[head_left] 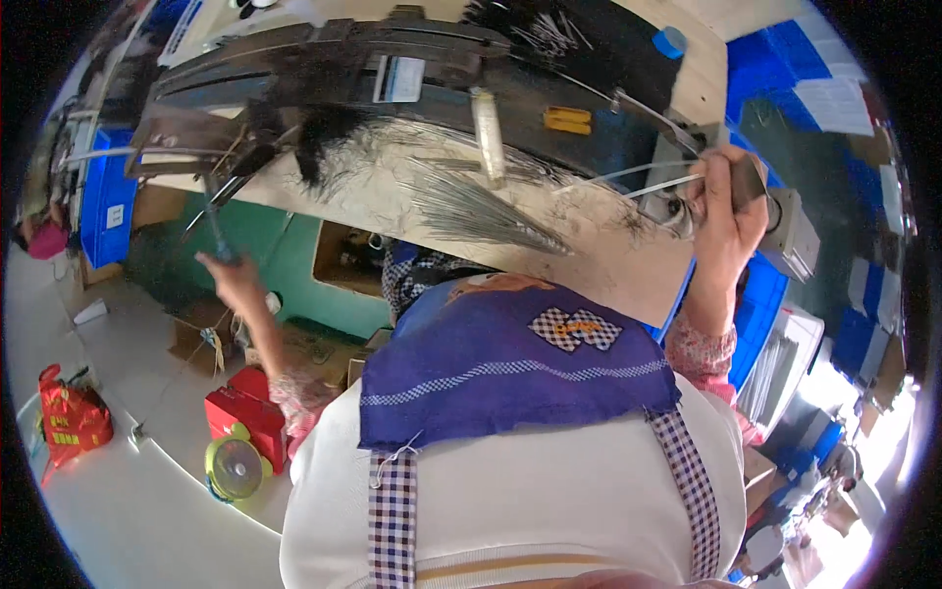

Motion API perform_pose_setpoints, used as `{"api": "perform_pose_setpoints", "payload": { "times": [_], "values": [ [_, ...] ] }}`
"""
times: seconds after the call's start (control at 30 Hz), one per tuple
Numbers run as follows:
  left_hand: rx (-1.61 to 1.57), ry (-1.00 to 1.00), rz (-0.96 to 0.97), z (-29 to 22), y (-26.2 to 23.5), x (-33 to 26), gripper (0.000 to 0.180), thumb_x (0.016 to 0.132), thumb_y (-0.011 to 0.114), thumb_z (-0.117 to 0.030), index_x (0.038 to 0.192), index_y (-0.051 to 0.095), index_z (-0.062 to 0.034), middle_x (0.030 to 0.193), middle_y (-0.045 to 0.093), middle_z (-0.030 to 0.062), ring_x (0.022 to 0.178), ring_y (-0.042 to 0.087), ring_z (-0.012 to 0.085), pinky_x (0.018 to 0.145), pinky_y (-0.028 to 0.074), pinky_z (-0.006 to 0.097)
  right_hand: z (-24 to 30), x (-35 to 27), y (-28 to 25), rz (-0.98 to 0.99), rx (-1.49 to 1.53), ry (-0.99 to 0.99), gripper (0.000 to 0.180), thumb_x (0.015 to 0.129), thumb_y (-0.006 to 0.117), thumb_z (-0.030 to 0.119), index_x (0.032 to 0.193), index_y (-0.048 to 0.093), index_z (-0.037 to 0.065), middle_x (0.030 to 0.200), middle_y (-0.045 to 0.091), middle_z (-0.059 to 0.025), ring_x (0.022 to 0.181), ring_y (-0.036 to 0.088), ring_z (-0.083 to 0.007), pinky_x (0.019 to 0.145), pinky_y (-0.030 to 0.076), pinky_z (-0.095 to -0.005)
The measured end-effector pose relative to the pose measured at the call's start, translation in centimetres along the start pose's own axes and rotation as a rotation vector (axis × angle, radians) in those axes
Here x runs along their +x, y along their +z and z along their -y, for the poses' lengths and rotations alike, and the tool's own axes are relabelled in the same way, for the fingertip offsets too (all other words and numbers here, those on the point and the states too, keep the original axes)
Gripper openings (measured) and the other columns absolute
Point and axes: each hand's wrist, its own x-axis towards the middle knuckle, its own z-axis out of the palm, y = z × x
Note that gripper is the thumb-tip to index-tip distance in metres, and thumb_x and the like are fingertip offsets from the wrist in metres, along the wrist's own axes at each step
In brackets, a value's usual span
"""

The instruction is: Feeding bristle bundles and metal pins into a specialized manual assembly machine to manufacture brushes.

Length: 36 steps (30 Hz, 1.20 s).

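Observation:
At the left end of a long dark metal machine (324, 59), my left hand (238, 285) closes around the lower end of a bluish-grey lever (214, 218). My right hand (724, 221) is raised at the machine's right end, with its fingers bent. Thin pale rods (667, 185) run from the machine side to these fingers, which seem closed on them. A grey block-like part (749, 183) sits against that hand; whether I grip it cannot be made out. Between my hands, a fanned bundle of thin metal rods (481, 211) lies on the wooden bench top (613, 270).
A white cylinder (488, 137) and a yellow part (567, 120) are on the machine. Dark shavings or wires (329, 147) cover the bench's left part. A blue cap (669, 42) stands at the back. Blue bins (108, 196), a red box (245, 412) and a small fan (234, 466) are at left.

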Motion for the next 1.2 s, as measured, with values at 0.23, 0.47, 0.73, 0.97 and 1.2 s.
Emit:
{"api": "perform_pose_setpoints", "payload": {
  "times": [0.23, 0.47, 0.73, 0.97, 1.2],
  "values": [
    [-0.690, 0.846, 0.447, -24.0, -4.5, -8.7, 0.072, 0.082, 0.067, -0.019, 0.141, 0.033, 0.0028, 0.142, 0.038, 0.0228, 0.131, 0.035, 0.0366, 0.108, 0.028, 0.042, 1.8, 0.3, 3.5, 0.252, -0.175, -0.056, 0.007, 0.091, 0.056, 0.003, 0.096, 0.058, -0.002, 0.077, 0.058, -0.0023, 0.066, 0.054, -0.0061, 0.060, 0.043, -0.0204],
    [-0.996, 0.553, 1.264, -27.6, -3.6, -9.5, 0.023, 0.099, 0.044, -0.024, 0.098, 0.051, -0.0025, 0.084, 0.052, 0.0065, 0.076, 0.050, 0.0171, 0.069, 0.042, 0.030, 5.5, 1.5, 7.8, 0.384, -0.289, -0.110, 0.015, 0.090, 0.057, 0.003, 0.102, 0.062, -0.002, 0.081, 0.065, -0.0074, 0.069, 0.060, -0.0088, 0.065, 0.048, -0.0227],
    [-1.262, 0.256, 1.197, -28.7, 2.5, -14.1, 0.024, 0.098, 0.049, -0.027, 0.089, 0.056, -0.0061, 0.085, 0.046, 0.0059, 0.082, 0.048, 0.0145, 0.066, 0.044, 0.027, 0.9, 4.7, 4.9, 0.451, -0.786, -0.512, 0.024, 0.082, 0.056, -0.002, 0.105, 0.063, 0.001, 0.099, 0.061, -0.0140, 0.088, 0.060, -0.0317, 0.076, 0.049, -0.0357],
    [-1.881, -0.327, 1.640, -31.8, -3.8, -9.8, 0.011, 0.092, 0.057, -0.018, 0.096, 0.054, -0.0080, 0.061, 0.034, -0.0056, 0.046, 0.027, 0.0025, 0.039, 0.018, 0.019, -0.4, 5.9, 6.1, 0.482, -0.905, -0.712, 0.021, 0.075, 0.057, 0.000, 0.096, 0.062, 0.004, 0.083, 0.058, -0.0103, 0.083, 0.059, -0.0282, 0.070, 0.050, -0.0375],
    [-2.369, -0.865, 1.517, -25.7, -2.7, -3.3, 0.021, 0.098, 0.048, -0.025, 0.101, 0.060, -0.0075, 0.071, 0.041, -0.0025, 0.042, 0.025, 0.0026, 0.034, 0.017, 0.020, -0.3, 4.0, 5.8, 0.509, -0.829, -0.728, 0.017, 0.068, 0.060, 0.000, 0.084, 0.056, 0.004, 0.079, 0.053, -0.0096, 0.079, 0.057, -0.0284, 0.068, 0.051, -0.0373]
  ]
}}
